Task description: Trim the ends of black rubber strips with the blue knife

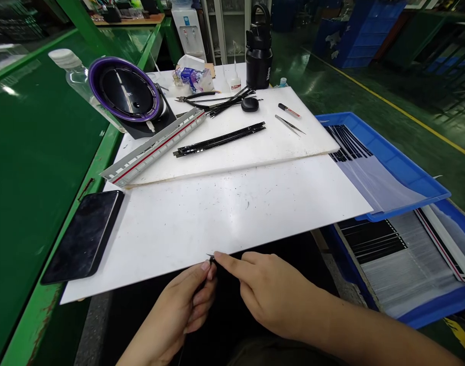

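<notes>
My left hand (188,300) is closed in a pinch just below the table's front edge. Between its thumb and fingers is the end of a thin black strip (212,259); the rest of it is mostly hidden by the hand. My right hand (272,292) meets it from the right, index finger stretched to the strip's end and the other fingers curled under. A small thin pointed tip (209,254) shows by that index fingertip; whatever it belongs to is hidden. Beyond the hands, several glossy black strips (220,140) lie bundled on a white foam board (285,147).
A black phone (83,236) lies at the left, near a grey-and-red slotted rail (159,147) and a purple-rimmed fan (125,91). Tweezers (289,124), pliers (196,95) and a black bottle (259,61) are farther back. Blue trays (419,190) with black strips stand at the right.
</notes>
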Demonstrator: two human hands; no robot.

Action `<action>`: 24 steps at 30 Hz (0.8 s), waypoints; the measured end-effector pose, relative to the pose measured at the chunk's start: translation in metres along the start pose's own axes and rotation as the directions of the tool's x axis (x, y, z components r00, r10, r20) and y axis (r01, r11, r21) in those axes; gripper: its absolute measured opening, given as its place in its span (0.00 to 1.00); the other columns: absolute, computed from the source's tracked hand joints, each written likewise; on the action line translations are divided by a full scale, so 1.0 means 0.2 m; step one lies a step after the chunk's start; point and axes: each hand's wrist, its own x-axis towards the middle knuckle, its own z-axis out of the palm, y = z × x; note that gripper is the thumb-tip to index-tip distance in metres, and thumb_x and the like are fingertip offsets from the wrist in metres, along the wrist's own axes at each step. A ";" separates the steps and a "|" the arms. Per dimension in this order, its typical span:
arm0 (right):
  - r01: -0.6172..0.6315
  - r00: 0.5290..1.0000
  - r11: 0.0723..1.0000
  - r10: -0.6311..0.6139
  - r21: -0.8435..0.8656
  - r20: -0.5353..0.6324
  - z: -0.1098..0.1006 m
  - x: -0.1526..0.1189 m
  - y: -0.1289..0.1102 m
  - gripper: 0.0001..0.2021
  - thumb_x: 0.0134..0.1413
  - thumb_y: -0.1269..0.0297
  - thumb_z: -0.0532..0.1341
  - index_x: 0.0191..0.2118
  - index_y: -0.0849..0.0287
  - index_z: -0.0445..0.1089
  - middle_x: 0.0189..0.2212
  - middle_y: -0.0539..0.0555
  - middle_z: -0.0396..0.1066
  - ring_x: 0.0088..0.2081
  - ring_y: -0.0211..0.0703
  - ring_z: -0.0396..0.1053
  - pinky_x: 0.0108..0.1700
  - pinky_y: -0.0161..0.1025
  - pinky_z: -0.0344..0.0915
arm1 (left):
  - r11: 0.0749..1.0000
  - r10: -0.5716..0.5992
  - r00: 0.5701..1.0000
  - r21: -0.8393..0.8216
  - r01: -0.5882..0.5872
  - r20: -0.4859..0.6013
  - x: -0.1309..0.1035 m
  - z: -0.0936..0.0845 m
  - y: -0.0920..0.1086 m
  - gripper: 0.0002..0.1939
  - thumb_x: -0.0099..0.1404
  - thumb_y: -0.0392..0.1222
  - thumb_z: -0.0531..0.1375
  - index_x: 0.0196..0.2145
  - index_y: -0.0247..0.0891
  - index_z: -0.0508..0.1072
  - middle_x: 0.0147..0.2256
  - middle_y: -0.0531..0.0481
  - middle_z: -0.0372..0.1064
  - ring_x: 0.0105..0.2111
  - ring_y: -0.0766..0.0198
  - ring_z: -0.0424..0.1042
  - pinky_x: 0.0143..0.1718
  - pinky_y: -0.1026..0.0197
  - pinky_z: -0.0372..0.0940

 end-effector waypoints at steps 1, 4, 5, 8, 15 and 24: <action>-0.011 1.000 1.000 0.011 0.000 -0.005 0.00 0.00 0.00 0.29 0.65 0.71 0.49 0.70 0.51 0.55 0.42 0.57 0.75 0.38 0.47 0.73 0.42 0.41 0.66 | 1.000 -0.004 1.000 -0.001 0.004 -0.001 0.00 0.00 0.00 0.19 0.62 0.58 0.61 0.29 0.39 0.67 0.18 0.62 0.50 0.16 0.75 0.40 0.14 0.72 0.37; -0.039 0.999 0.999 0.039 -0.025 -0.001 0.00 0.00 0.00 0.29 0.64 0.71 0.49 0.70 0.51 0.56 0.41 0.57 0.75 0.38 0.47 0.73 0.41 0.42 0.66 | 1.000 -0.009 1.000 -0.006 0.009 -0.010 0.00 0.01 0.00 0.19 0.62 0.59 0.61 0.29 0.39 0.67 0.18 0.62 0.49 0.16 0.76 0.39 0.14 0.71 0.36; -0.041 0.999 0.999 0.041 -0.031 0.003 0.00 0.00 0.00 0.29 0.64 0.71 0.49 0.70 0.50 0.56 0.41 0.56 0.75 0.38 0.48 0.73 0.41 0.42 0.66 | 1.000 -0.009 1.000 -0.008 0.009 -0.015 0.00 0.01 0.00 0.20 0.62 0.59 0.62 0.29 0.39 0.67 0.18 0.62 0.49 0.16 0.76 0.39 0.14 0.71 0.36; -0.033 0.999 0.999 0.034 -0.033 0.013 0.00 0.00 0.00 0.30 0.64 0.71 0.50 0.70 0.51 0.55 0.40 0.56 0.75 0.38 0.48 0.73 0.41 0.42 0.65 | 1.000 -0.009 1.000 -0.011 0.008 -0.019 0.00 0.01 0.00 0.20 0.61 0.60 0.62 0.29 0.39 0.66 0.18 0.62 0.49 0.16 0.76 0.39 0.14 0.71 0.36; -0.022 0.999 0.998 0.023 -0.058 0.024 0.00 0.01 0.00 0.30 0.63 0.72 0.50 0.70 0.51 0.56 0.42 0.56 0.75 0.39 0.48 0.73 0.39 0.41 0.65 | 1.000 -0.008 1.000 -0.010 0.008 -0.021 0.00 0.01 -0.01 0.19 0.62 0.59 0.62 0.29 0.39 0.67 0.17 0.62 0.49 0.15 0.76 0.39 0.14 0.71 0.35; -0.015 0.999 0.977 0.024 -0.213 0.038 0.03 0.01 0.00 0.30 0.65 0.69 0.50 0.71 0.49 0.52 0.38 0.54 0.73 0.30 0.45 0.70 0.30 0.40 0.59 | 1.000 -0.003 1.000 -0.006 0.003 -0.020 0.00 0.01 -0.01 0.20 0.62 0.59 0.62 0.28 0.39 0.66 0.18 0.62 0.50 0.16 0.76 0.40 0.14 0.71 0.36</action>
